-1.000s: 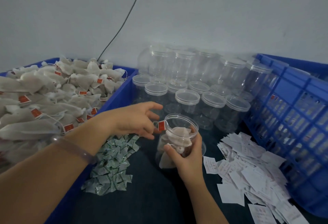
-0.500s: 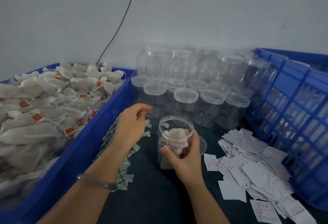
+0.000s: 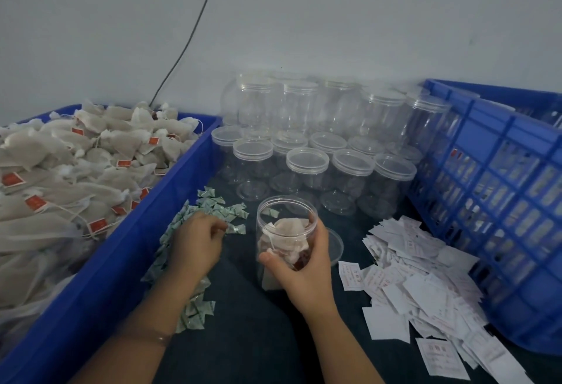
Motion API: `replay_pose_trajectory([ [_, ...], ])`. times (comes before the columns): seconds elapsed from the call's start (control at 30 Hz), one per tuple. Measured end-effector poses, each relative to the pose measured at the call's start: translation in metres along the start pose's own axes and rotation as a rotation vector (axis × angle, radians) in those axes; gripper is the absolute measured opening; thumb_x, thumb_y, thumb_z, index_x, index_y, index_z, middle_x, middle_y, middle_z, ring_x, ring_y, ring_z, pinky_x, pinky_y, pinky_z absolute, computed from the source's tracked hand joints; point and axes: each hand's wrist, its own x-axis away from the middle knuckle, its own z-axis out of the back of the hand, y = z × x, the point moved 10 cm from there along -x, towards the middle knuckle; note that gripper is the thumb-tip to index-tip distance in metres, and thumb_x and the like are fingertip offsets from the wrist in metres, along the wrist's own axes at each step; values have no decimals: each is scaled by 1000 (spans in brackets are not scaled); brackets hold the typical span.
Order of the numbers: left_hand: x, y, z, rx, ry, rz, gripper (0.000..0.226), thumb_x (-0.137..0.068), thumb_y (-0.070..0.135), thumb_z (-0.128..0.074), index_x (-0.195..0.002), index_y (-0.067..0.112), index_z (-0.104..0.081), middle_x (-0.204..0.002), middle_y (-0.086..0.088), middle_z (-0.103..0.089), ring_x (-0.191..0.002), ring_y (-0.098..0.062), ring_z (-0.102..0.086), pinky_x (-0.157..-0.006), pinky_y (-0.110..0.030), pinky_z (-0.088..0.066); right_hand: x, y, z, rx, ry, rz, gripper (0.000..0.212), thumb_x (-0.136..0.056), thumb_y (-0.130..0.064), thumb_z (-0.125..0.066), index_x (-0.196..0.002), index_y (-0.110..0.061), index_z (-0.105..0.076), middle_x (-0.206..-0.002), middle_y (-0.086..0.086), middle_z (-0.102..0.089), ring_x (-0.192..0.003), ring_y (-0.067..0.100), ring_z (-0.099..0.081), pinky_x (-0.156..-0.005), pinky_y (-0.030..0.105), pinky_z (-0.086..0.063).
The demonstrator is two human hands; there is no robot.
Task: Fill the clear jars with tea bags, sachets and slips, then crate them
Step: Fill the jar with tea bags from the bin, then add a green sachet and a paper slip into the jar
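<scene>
Since half a second ago the left hand has been dropping away from the jar mouth onto the green sachets. The blue tub of tea bags is lying at left, the slotted blue crate at right, and the lidded empty jars are standing stacked between them. White slips are spreading beside the crate. The open jar, upright with tea bags inside, is being gripped around its wall by the right hand. The left fingers are curling into the sachet pile; whether one is pinched cannot be told. The jar mouth is opening upward just right of that nearer hand.
</scene>
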Motion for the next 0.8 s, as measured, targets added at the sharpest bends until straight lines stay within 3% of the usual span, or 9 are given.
replay_pose_trajectory([
  [0.1, -1, 12, 34, 420, 132, 99, 13, -87, 12, -69, -83, 24, -67, -87, 11, -69, -76, 3, -61, -67, -9, -44, -1, 0, -1, 17, -7, 4, 90, -53, -35, -86, -124, -64, -38, -122, -27, -57, -117, -2, -57, -89, 11, -47],
  [0.2, 3, 55, 59, 707, 169, 37, 12, -83, 20, -73, -79, 30, -68, -75, 20, -69, -72, 10, -62, -62, -3, -46, -2, 0, -1, 28, -3, 9, 90, -54, -35, -86, -129, -55, -39, -122, -25, -58, -117, 0, -57, -90, 11, -47],
  [0.27, 9, 94, 61, 685, 88, -110, 12, -82, 18, -74, -79, 29, -69, -77, 21, -70, -74, 9, -63, -64, -1, -44, -2, -2, -1, 26, -2, 19, 92, -55, -34, -85, -133, -47, -39, -126, -18, -59, -118, 4, -58, -93, 16, -48],
  [0.37, 20, 131, 34, 368, -111, -291, 14, -84, 21, -71, -77, 33, -66, -78, 21, -65, -86, 14, -56, -74, 3, -38, -1, -6, -1, 5, -17, 32, 94, -60, -27, -86, -140, -29, -38, -129, -6, -60, -119, 14, -60, -95, 27, -52],
  [0.43, 27, 134, 22, 321, -117, -332, 12, -89, 23, -65, -87, 35, -66, -92, 25, -60, -95, 18, -50, -79, 5, -33, -1, -8, 1, -21, -11, 43, 89, -64, -23, -86, -140, -19, -40, -128, -5, -61, -118, 16, -61, -91, 24, -52],
  [0.57, 36, 100, -4, 714, -72, -112, 38, -94, 42, -49, -130, 34, -49, -129, 17, -49, -119, 9, -46, -92, -8, -38, -2, -5, 1, -23, -1, 36, 88, -67, -22, -84, -142, -19, -38, -132, -4, -59, -120, 14, -60, -94, 26, -51],
  [0.67, 44, 83, -44, 1166, -183, 69, 43, -89, 64, -46, -114, 36, -67, -115, 3, -70, -102, -9, -67, -78, -18, -54, -1, 4, -1, 12, -18, 4, 93, -66, -23, -84, -144, -32, -34, -137, -7, -54, -124, 10, -56, -102, 33, -50],
  [0.73, 47, 72, -58, 1250, -179, 114, 54, -78, 77, -43, -104, 39, -71, -102, 4, -74, -91, -9, -71, -68, -19, -57, -2, 12, 0, 25, -11, -14, 96, -64, -23, -86, -143, -41, -34, -136, -15, -53, -125, 5, -55, -101, 31, -50],
  [0.8, 43, 48, -77, 1246, -171, 208, 70, -70, 89, -43, -112, 38, -68, -107, 3, -73, -97, -13, -70, -80, -35, -56, -4, 20, 0, 24, 2, -15, 97, -64, -23, -87, -143, -43, -34, -138, -14, -53, -126, 7, -55, -102, 36, -50],
])
